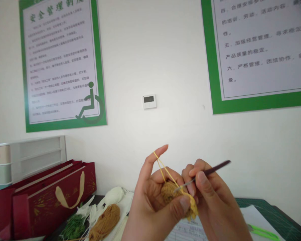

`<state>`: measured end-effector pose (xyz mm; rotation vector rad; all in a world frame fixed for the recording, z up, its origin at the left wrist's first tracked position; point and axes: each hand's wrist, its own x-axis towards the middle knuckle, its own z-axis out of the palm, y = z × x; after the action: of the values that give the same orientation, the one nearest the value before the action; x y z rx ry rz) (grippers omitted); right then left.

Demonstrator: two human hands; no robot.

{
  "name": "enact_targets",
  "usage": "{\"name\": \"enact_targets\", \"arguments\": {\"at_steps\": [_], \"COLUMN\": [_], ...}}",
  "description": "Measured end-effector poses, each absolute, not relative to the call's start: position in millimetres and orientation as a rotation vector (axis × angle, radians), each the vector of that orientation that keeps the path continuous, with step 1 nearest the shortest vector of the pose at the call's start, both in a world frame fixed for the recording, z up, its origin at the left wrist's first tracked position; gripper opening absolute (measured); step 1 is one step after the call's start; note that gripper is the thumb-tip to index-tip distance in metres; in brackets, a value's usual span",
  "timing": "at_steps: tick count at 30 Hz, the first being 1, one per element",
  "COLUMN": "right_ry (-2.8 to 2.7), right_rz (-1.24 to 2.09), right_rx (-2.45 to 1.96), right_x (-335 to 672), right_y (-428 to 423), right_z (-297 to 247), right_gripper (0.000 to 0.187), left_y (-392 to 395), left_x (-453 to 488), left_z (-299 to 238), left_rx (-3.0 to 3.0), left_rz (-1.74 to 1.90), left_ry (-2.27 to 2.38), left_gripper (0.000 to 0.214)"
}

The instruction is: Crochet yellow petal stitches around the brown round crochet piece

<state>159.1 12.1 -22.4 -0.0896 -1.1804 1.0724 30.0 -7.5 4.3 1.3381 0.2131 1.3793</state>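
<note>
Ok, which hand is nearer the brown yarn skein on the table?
Left. The left hand is just right of the brown yarn skein; the right hand is farther right, beyond the left hand.

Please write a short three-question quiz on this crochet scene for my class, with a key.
1. True or false: the right hand holds the crochet hook.
2. Which finger of the left hand has the yellow yarn looped over it? A index finger, B thumb, C little finger.
3. Fill in the blank: the green symbol on the green-framed poster shows a person in a ____.

Key: 1 true; 2 A; 3 wheelchair.
</note>
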Motion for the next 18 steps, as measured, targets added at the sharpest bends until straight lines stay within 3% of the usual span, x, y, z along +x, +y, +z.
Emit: {"name": "enact_targets", "arguments": {"at_steps": [5, 11, 18], "right_ry": [-1.307, -1.283, -1.394], "right_rz": [0.725, 0.482, 0.111], "right_rx": [-0.123, -0.172, -0.162], "right_x": [157.0, 158.5, 173.2], "right_y": [15.6, 17.9, 14.9], "right_z": [-26.3, -30.1, -20.5], "right_gripper": [0.006, 0.009, 0.019], "left_y": [-10.7, -13.0, -16.7], "left_x": [35.8, 39.0, 41.6], "left_z": [4.7, 4.3, 8.4], "left_rx": [1.304, 1.336, 1.268], "left_rz": [1.528, 1.678, 1.706], "left_ry": [0.344, 0.382, 0.432], "left_gripper": [0.106, 0.096, 0.111]}}
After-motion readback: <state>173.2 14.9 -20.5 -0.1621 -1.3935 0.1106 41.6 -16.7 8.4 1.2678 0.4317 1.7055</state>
